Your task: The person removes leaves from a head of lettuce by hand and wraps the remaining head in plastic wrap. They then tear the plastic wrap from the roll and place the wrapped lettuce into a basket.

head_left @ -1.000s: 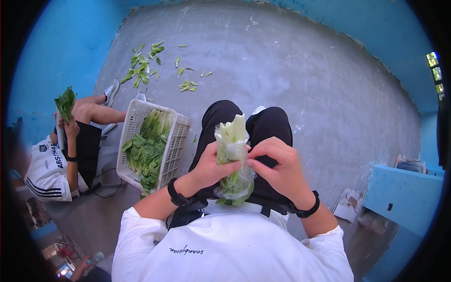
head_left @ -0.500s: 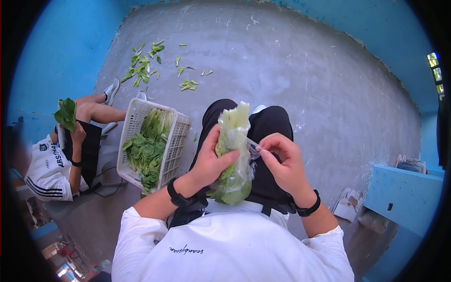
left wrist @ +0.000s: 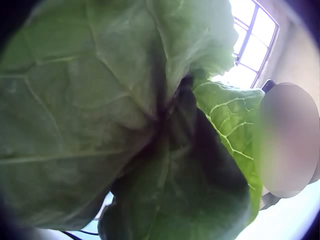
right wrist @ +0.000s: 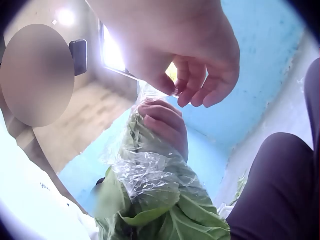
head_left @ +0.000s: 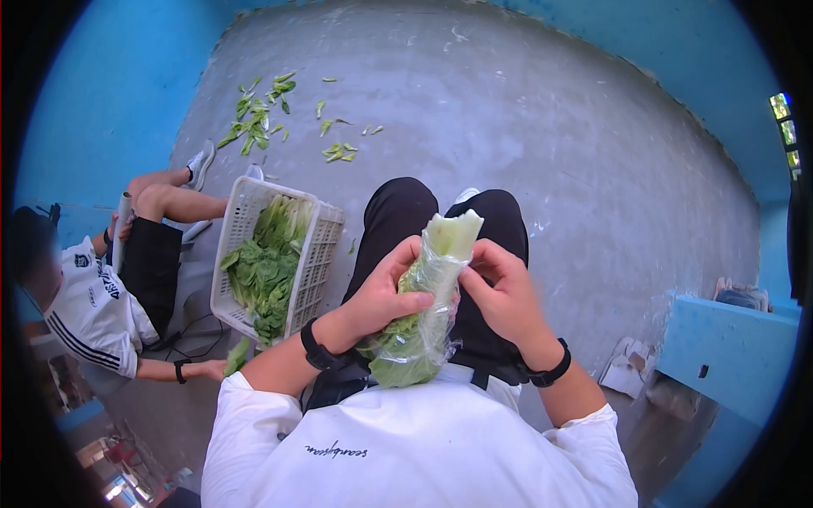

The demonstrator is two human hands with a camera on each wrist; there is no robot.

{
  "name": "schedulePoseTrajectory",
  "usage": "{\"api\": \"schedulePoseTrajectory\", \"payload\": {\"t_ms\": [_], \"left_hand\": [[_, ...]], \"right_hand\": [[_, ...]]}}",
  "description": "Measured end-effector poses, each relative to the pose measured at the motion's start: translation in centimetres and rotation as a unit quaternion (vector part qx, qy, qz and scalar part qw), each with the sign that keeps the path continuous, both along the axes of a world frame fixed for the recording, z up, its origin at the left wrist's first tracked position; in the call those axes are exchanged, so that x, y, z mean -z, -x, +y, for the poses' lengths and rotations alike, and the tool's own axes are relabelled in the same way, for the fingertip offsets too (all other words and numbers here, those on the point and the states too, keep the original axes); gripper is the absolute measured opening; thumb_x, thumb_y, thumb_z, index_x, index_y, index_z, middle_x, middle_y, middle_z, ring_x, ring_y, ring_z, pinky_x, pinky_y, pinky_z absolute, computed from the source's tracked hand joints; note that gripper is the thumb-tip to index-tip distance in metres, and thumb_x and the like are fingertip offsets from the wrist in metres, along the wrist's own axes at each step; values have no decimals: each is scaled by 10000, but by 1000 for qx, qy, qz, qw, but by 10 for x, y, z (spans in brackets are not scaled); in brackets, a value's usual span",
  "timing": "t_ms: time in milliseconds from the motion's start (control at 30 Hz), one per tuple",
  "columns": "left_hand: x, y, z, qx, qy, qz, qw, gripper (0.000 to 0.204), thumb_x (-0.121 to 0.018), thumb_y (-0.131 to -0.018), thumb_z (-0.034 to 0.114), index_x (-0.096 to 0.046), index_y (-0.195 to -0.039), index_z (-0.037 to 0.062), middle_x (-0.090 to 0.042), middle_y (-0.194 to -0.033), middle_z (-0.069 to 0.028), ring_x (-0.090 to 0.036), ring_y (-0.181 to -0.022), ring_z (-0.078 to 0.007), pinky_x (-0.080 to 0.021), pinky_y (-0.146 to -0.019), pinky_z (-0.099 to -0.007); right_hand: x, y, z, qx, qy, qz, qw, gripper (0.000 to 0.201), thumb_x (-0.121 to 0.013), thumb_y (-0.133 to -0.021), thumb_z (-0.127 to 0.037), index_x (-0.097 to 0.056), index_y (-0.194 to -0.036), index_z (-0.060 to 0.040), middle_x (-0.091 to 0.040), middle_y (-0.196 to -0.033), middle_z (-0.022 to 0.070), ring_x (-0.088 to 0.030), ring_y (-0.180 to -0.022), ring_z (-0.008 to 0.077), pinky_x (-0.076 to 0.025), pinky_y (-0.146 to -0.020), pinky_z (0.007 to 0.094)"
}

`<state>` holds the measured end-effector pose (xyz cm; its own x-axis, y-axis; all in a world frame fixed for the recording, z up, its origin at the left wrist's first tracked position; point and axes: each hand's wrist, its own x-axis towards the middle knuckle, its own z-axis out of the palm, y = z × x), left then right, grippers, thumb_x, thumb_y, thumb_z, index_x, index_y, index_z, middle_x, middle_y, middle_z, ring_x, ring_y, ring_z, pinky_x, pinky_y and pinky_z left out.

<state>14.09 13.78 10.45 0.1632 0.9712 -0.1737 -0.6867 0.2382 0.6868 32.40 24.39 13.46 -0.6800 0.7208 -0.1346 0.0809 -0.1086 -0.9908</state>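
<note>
A bundle of leafy greens, lettuce-like (head_left: 398,364), lies over my lap, its pale cut stalks (head_left: 456,230) pointing away and slightly right. Clear plastic film (head_left: 436,292) wraps its middle and shines in creases in the right wrist view. My left hand (head_left: 377,296) grips the bundle from the left, thumb across the front; its fingers (right wrist: 167,125) show behind the film in the right wrist view. My right hand (head_left: 506,292) pinches the film near the stalk end between thumb and fingertips. Broad leaves (left wrist: 75,100) fill most of the left wrist view.
A white plastic crate (head_left: 318,262) of greens (head_left: 262,275) stands on the floor to my left. Beyond it sits another person (head_left: 93,296), one hand holding a leaf low beside the crate. Leaf scraps (head_left: 254,118) lie ahead; a blue ledge (head_left: 728,356) stands at right.
The bundle's stalk end has swung to the right. My right hand pulled a strand of film out, then came back in against the bundle. The other person lowered the raised leaf toward the floor.
</note>
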Motion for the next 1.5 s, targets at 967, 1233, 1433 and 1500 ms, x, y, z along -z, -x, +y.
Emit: {"api": "schedulePoseTrajectory", "payload": {"t_ms": [967,1233,1433,1500], "left_hand": [[-16,-9,6,22,-1,24,999,752,-744,-865,201,-292,-1461,125,-574,-1165,-68,-614,-1048,-156,-534,-888,-325],[-18,-13,7,-35,58,-25,997,752,-697,-909,191,-295,-1540,115,-596,-1180,-105,-647,-1049,-218,-577,-972,-434],[5,-5,5,-53,58,-39,996,661,-675,-940,162,-357,-1517,103,-588,-1261,-129,-647,-1138,-244,-562,-1016,-454],[3,-5,7,-76,79,-30,994,641,-655,-949,141,-354,-1513,112,-588,-1278,-142,-648,-1154,-275,-564,-1017,-480]], "right_hand": [[-21,2,1,14,-146,-44,988,70,-670,-931,-21,-614,-892,-9,-647,-822,65,-645,-781,170,-512,-722,295],[1,2,13,-4,173,30,985,62,-699,-937,-22,-665,-970,18,-701,-865,50,-683,-814,125,-546,-770,285],[-1,-12,35,63,-181,-98,976,100,-753,-866,-21,-726,-952,23,-735,-898,81,-709,-831,156,-546,-770,291],[-13,-12,32,102,-191,-88,972,113,-731,-868,-7,-729,-978,17,-739,-938,119,-716,-856,216,-550,-781,322]]}}
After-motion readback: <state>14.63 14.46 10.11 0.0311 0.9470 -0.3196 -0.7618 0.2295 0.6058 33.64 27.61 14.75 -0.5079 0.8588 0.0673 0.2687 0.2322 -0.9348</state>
